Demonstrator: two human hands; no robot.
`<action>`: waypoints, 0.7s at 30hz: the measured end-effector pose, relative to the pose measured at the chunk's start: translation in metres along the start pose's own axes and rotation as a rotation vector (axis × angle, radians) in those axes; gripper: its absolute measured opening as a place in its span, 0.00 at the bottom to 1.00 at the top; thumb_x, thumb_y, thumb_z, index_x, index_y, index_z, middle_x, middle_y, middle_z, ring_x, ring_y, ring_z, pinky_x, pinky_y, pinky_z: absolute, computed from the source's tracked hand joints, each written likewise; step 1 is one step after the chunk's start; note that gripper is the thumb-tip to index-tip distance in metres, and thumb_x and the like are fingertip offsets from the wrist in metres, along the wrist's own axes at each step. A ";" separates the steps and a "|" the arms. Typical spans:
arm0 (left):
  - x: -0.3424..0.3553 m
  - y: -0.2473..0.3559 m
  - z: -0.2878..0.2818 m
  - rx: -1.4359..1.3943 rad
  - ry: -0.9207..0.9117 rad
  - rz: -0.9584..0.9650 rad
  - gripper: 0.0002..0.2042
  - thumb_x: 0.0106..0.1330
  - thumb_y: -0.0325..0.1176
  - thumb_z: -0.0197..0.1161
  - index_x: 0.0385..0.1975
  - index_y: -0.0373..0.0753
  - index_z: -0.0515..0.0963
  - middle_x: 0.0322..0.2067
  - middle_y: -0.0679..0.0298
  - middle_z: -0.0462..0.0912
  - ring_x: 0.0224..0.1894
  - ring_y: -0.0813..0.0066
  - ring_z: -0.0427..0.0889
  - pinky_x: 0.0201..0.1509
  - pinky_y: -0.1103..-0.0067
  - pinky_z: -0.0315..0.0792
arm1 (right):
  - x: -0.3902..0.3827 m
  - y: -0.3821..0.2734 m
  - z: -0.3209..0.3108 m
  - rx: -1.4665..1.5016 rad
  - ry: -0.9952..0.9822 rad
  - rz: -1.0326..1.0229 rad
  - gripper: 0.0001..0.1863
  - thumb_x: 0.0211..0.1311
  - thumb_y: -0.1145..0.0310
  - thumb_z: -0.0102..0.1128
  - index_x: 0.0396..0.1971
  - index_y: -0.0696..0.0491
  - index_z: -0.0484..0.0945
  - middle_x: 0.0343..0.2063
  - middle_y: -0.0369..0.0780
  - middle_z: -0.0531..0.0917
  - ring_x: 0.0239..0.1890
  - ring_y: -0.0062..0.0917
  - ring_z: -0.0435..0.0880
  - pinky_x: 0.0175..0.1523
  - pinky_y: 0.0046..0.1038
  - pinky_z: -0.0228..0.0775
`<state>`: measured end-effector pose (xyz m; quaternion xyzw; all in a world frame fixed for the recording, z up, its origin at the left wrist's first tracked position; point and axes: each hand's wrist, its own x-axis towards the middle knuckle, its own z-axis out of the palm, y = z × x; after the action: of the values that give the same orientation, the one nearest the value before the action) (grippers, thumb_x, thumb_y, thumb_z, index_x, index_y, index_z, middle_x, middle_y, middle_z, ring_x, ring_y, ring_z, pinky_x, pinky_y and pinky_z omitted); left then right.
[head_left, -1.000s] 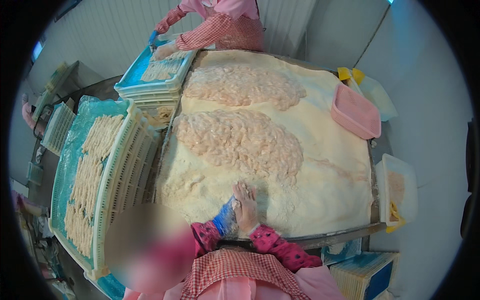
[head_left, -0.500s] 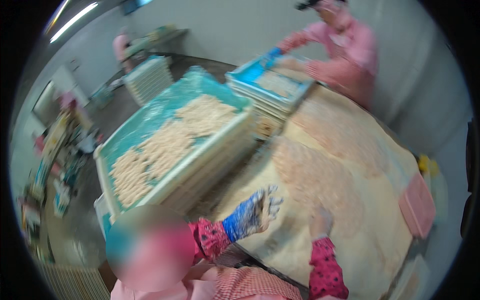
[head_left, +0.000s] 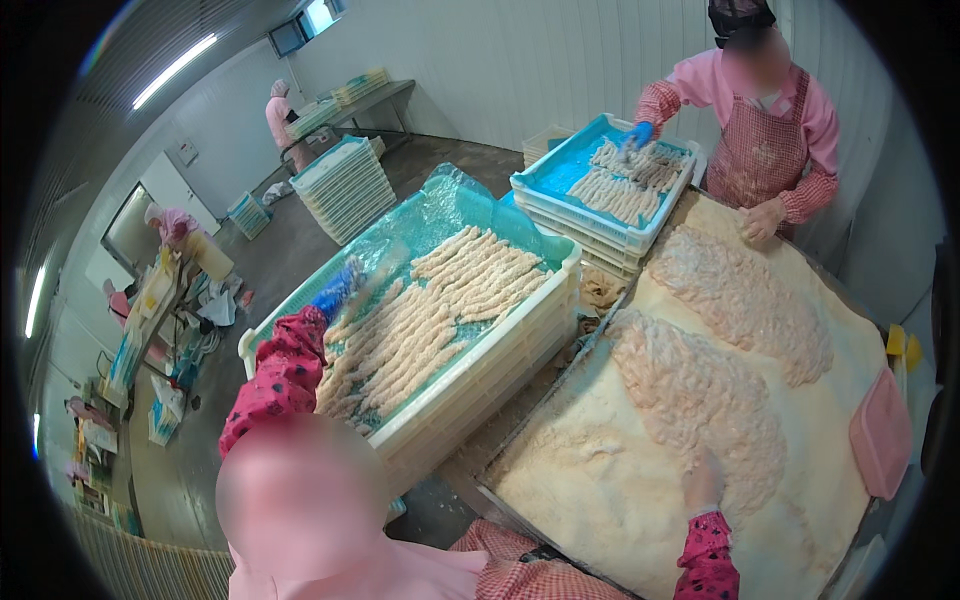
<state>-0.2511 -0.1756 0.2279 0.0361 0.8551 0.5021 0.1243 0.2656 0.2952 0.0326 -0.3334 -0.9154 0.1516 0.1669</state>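
My left hand (head_left: 345, 284), in a blue glove coated with pale crumbs, is over the teal-lined tray (head_left: 300, 285). Its fingers are smeared by motion, so what they hold, if anything, does not show. Beneath and beside it lie rows of crumb-coated meat strips (head_left: 440, 318). My right hand (head_left: 704, 482), pale with powder, touches the near end of a heap of raw pinkish meat strips (head_left: 690, 405). Its fingertips blend into the meat and are partly hidden. The heap rests on a wide work table spread with pale crumbs (head_left: 560, 475).
A co-worker (head_left: 765, 130) at the far right reaches into a blue-lined tray (head_left: 555, 178) of coated strips. Another meat heap (head_left: 740, 300) lies farther back. A pink plastic basket (head_left: 882, 435) sits at the right edge. Stacked trays (head_left: 345, 190) stand on the floor behind.
My left hand has moved from above the crumbs, fingers spread, leftward over the tray. My right hand stays at the heap's near end. The co-worker is more upright, and the view has shifted.
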 end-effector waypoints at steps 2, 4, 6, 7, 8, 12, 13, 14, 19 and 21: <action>0.013 -0.001 0.006 0.135 0.058 0.068 0.18 0.65 0.42 0.49 0.50 0.39 0.66 0.50 0.56 0.70 0.53 0.64 0.68 0.55 0.65 0.63 | -0.002 -0.001 -0.002 -0.004 0.010 0.030 0.17 0.35 0.79 0.60 0.31 0.55 0.70 0.28 0.46 0.76 0.35 0.42 0.75 0.40 0.37 0.67; 0.025 0.001 0.015 0.250 0.118 0.122 0.18 0.65 0.42 0.49 0.50 0.38 0.66 0.50 0.56 0.70 0.53 0.64 0.67 0.55 0.66 0.63 | -0.002 -0.004 -0.007 -0.023 -0.046 0.078 0.18 0.35 0.78 0.60 0.33 0.55 0.70 0.29 0.46 0.76 0.36 0.42 0.75 0.40 0.37 0.67; 0.036 0.005 0.025 0.356 0.167 0.155 0.18 0.64 0.41 0.50 0.50 0.38 0.65 0.50 0.56 0.70 0.53 0.64 0.67 0.55 0.66 0.62 | 0.001 -0.008 -0.007 -0.063 -0.074 0.087 0.19 0.36 0.78 0.61 0.34 0.56 0.70 0.29 0.46 0.77 0.36 0.42 0.75 0.40 0.37 0.67; 0.039 0.004 0.030 0.397 0.181 0.159 0.19 0.64 0.41 0.50 0.50 0.38 0.65 0.50 0.56 0.70 0.53 0.64 0.67 0.56 0.66 0.62 | 0.002 -0.010 -0.008 -0.083 -0.089 0.089 0.19 0.36 0.77 0.61 0.34 0.56 0.70 0.30 0.46 0.77 0.36 0.42 0.75 0.40 0.36 0.67; 0.043 0.005 0.033 0.426 0.189 0.165 0.19 0.64 0.41 0.50 0.51 0.38 0.65 0.50 0.56 0.70 0.54 0.64 0.67 0.56 0.66 0.62 | 0.002 -0.011 -0.008 -0.032 -0.083 0.098 0.19 0.36 0.78 0.61 0.34 0.56 0.70 0.29 0.46 0.76 0.36 0.42 0.75 0.40 0.36 0.67; 0.039 -0.001 0.012 0.453 0.210 0.187 0.19 0.63 0.40 0.52 0.51 0.37 0.65 0.51 0.56 0.70 0.54 0.64 0.66 0.56 0.67 0.62 | -0.002 -0.008 -0.012 0.124 -0.091 0.104 0.18 0.36 0.79 0.61 0.33 0.55 0.69 0.27 0.46 0.75 0.34 0.42 0.74 0.38 0.36 0.67; 0.033 -0.006 0.004 0.458 0.213 0.192 0.20 0.63 0.40 0.52 0.51 0.37 0.65 0.51 0.56 0.70 0.54 0.64 0.66 0.57 0.67 0.61 | -0.002 -0.006 -0.013 0.154 -0.099 0.100 0.18 0.36 0.79 0.61 0.32 0.55 0.69 0.26 0.45 0.75 0.34 0.43 0.74 0.38 0.36 0.66; 0.024 -0.013 -0.008 0.476 0.226 0.187 0.20 0.63 0.40 0.52 0.51 0.37 0.65 0.51 0.56 0.70 0.54 0.64 0.66 0.57 0.68 0.61 | -0.002 -0.007 -0.010 0.123 -0.068 0.064 0.17 0.36 0.79 0.60 0.32 0.55 0.69 0.25 0.45 0.74 0.32 0.40 0.74 0.37 0.35 0.67; -0.030 -0.076 -0.112 0.776 0.273 -0.099 0.21 0.62 0.39 0.54 0.52 0.36 0.65 0.51 0.56 0.69 0.55 0.64 0.66 0.57 0.69 0.60 | -0.010 0.025 0.008 0.210 -0.103 0.106 0.15 0.38 0.81 0.56 0.31 0.56 0.69 0.20 0.39 0.70 0.23 0.26 0.72 0.29 0.25 0.65; -0.052 -0.098 -0.150 0.853 0.237 -0.255 0.21 0.62 0.39 0.54 0.52 0.36 0.64 0.51 0.56 0.69 0.55 0.64 0.65 0.58 0.69 0.60 | -0.012 0.024 -0.013 0.403 -0.111 0.296 0.12 0.39 0.80 0.57 0.28 0.55 0.69 0.21 0.36 0.70 0.25 0.24 0.72 0.32 0.23 0.65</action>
<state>-0.2317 -0.3612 0.2217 -0.0789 0.9913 0.0868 0.0605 0.2932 0.3068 0.0328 -0.4147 -0.8158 0.3720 0.1554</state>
